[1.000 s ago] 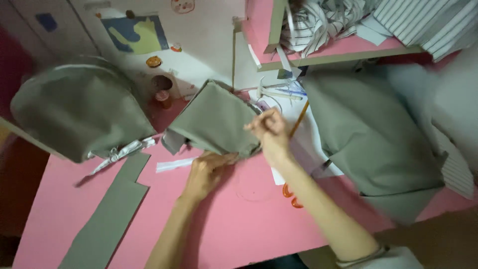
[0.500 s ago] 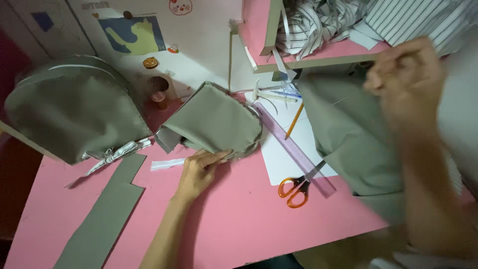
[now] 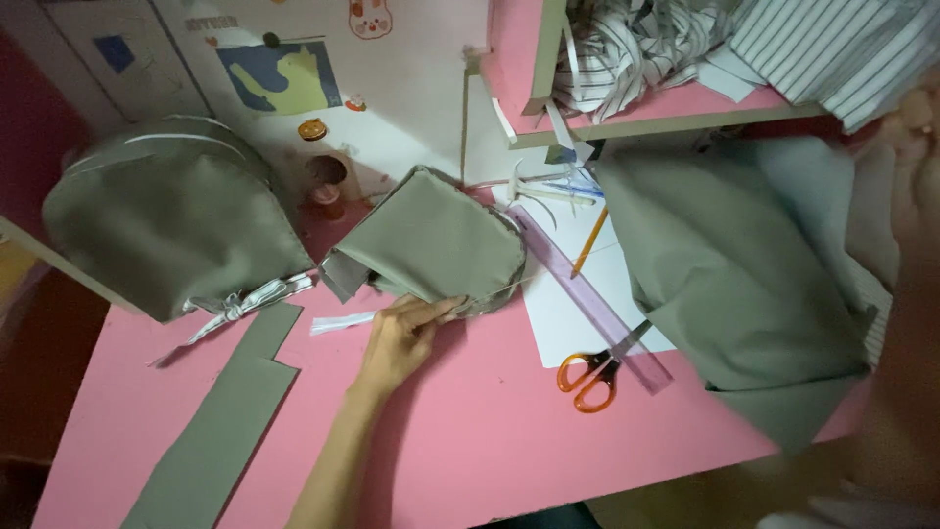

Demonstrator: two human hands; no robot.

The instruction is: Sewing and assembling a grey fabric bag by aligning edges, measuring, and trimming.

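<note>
Head view, left hand: the left hand lies on the pink table, fingers narrowed together, pressing the near edge of the folded olive fabric piece.
Head view, fabric piece: it sits just beyond the left hand, up and slightly right of it, touching the fingertips; its long axis runs from lower left to upper right, a frayed seam along its right edge.
Head view, right hand: the right hand is raised at the far right edge, blurred; I cannot tell whether it is open or holding anything.
Nearer hand: the left, already in contact; the right is well apart from the piece.
Around the piece: a purple ruler and an orange pencil on white paper to its right, orange-handled scissors nearer the table edge.
Further out: a large olive cloth at right, a rounded olive bag at left, a long olive strip lower left.
</note>
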